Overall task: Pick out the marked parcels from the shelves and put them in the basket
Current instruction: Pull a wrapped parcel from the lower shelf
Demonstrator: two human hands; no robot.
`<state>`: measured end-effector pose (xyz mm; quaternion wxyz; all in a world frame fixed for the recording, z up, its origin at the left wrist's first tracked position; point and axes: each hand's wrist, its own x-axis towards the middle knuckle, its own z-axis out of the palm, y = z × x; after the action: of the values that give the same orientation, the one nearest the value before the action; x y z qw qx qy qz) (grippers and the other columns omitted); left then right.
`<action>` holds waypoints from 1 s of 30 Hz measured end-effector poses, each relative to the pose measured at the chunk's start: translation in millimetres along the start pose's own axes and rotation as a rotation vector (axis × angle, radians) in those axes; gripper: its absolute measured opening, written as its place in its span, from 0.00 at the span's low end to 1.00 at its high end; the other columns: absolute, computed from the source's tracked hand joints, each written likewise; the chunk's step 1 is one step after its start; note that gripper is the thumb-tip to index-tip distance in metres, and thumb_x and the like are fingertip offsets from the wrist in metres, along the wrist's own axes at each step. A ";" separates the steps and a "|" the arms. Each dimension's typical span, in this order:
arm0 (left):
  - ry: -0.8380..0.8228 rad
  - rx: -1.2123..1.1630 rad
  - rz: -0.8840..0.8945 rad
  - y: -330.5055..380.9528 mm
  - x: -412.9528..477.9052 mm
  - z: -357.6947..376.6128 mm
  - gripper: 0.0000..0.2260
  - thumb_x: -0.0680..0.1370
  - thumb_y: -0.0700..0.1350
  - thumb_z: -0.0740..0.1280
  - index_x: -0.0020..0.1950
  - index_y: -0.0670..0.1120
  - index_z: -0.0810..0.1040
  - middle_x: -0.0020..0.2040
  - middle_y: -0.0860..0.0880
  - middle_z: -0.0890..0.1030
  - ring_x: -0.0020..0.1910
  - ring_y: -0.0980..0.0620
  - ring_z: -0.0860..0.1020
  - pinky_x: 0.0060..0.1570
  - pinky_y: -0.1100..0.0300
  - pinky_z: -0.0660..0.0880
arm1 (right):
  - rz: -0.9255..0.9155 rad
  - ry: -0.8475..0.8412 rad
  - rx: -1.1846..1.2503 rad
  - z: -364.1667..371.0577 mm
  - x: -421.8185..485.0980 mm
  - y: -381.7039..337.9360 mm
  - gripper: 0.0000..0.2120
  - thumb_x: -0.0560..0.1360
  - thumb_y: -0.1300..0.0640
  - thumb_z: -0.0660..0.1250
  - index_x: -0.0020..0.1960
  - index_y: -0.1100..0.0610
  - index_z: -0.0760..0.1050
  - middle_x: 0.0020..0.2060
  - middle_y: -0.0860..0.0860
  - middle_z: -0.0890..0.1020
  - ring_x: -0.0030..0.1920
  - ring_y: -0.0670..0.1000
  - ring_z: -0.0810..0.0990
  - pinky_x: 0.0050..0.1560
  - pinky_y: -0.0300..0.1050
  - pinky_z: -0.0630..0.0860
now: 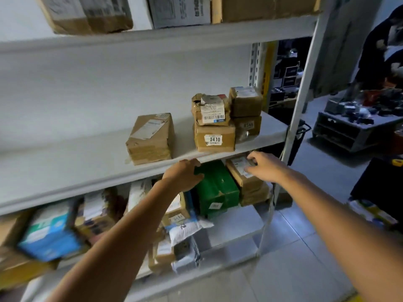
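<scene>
Both my hands reach under the middle shelf board [87,171] of a white metal rack. My left hand [184,174] curls its fingers over the top left edge of a green box [218,188] on the lower shelf. My right hand [265,165] hovers with spread, bent fingers over a small brown parcel with a white label [242,171], right beside the green box, touching its top. On the middle shelf stand a brown box [151,138], a box labelled 0410 [214,138] with a torn parcel [210,110] on top, and two stacked boxes [246,112]. No basket shows.
The lower shelf is crowded with parcels: a blue and white box [51,229], brown cartons, a white mailer bag [187,228]. Large cartons [87,14] sit on the top shelf. The rack's upright post [303,83] stands right. A grey cart with dark items [353,125] and a person [383,46] are beyond.
</scene>
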<state>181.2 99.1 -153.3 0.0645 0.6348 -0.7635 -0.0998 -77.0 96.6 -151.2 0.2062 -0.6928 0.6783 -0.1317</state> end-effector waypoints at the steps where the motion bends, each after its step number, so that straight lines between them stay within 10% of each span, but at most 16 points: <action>1: 0.013 0.013 -0.031 -9.5 -7.9 -0.8 0.18 0.79 0.54 0.64 0.67 0.52 0.73 0.61 0.48 0.78 0.57 0.45 0.78 0.54 0.54 0.76 | -0.031 -0.017 0.002 5.0 2.0 -9.4 0.24 0.77 0.45 0.68 0.70 0.52 0.70 0.61 0.53 0.78 0.57 0.53 0.78 0.54 0.47 0.75; 30: 0.019 -0.102 -0.293 -260.0 -107.4 63.0 0.20 0.80 0.55 0.65 0.71 0.51 0.71 0.60 0.45 0.81 0.50 0.50 0.81 0.47 0.58 0.79 | -0.159 -0.204 -0.002 199.9 21.1 -154.2 0.21 0.77 0.51 0.70 0.68 0.53 0.72 0.66 0.53 0.77 0.61 0.53 0.77 0.55 0.44 0.73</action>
<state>435.7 163.7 -272.4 0.0886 0.7361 -0.6561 -0.1409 153.0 96.2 -257.6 0.2625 -0.7544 0.5968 -0.0759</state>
